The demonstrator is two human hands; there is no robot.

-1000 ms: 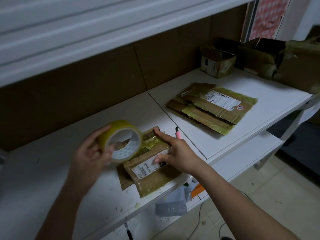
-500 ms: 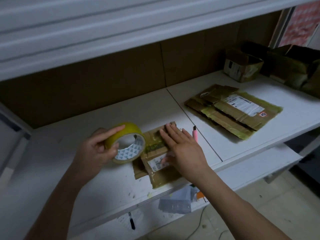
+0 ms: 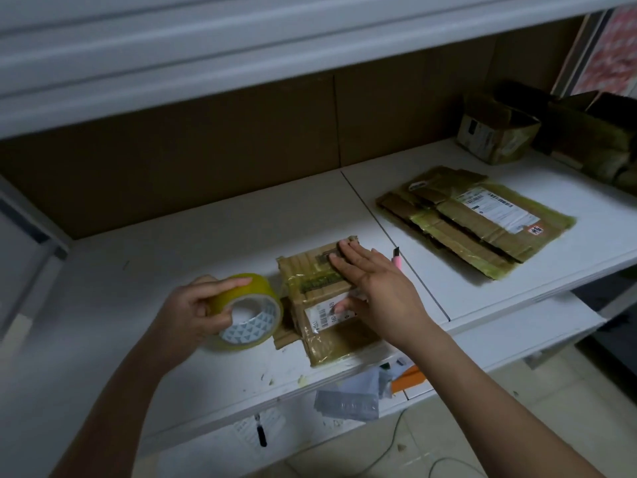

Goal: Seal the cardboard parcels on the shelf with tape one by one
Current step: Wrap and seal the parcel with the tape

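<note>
Pressing flat now, right hand [image 3: 382, 291] smooths parcel [image 3: 324, 301]; left hand [image 3: 193, 308] fingers still grip tape roll [image 3: 248, 312].

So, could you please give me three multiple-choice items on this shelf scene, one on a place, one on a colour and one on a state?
1. Where does the small pink utility knife lie?
A. On the white shelf, right of the small taped cardboard parcel
B. On the floor
C. Inside the roll

2. What colour is the roll of tape?
A. Red
B. Black
C. Yellowish

3. How is the right hand set?
A. Curled into a fist above the shelf
B. Flat on the parcel, fingers straight
C. Pinching the knife

Answers: 1 A, the knife rests on the shelf just beyond the right hand's fingers. 2 C, the roll's outer band in the left hand looks yellow. 3 B, the fingers lie stretched across the parcel's top.
</note>
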